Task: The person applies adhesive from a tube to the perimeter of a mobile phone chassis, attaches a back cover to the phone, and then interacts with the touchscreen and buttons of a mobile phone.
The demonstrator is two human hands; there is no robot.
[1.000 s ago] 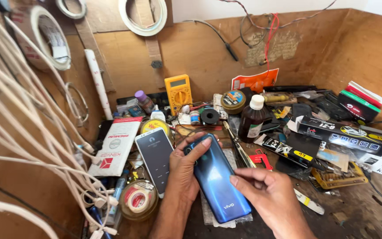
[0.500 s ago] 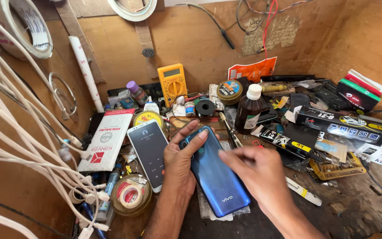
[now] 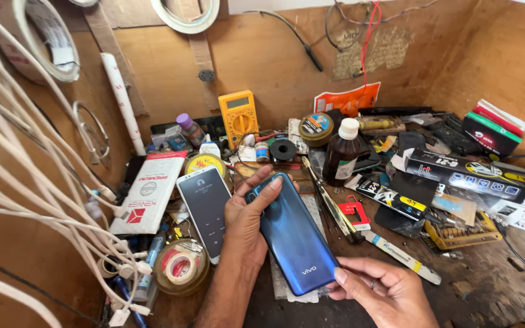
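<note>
A blue phone [image 3: 293, 237] is held back-up above the middle of the cluttered counter [image 3: 493, 273]. Its upper end is gripped by the curled left hand [image 3: 247, 222], thumb across the top. Its lower corner is pinched by the right hand [image 3: 381, 291], fingers partly closed.

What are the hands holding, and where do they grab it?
A blue phone, back side up: left hand grips its top end, right hand pinches its bottom corner.
</note>
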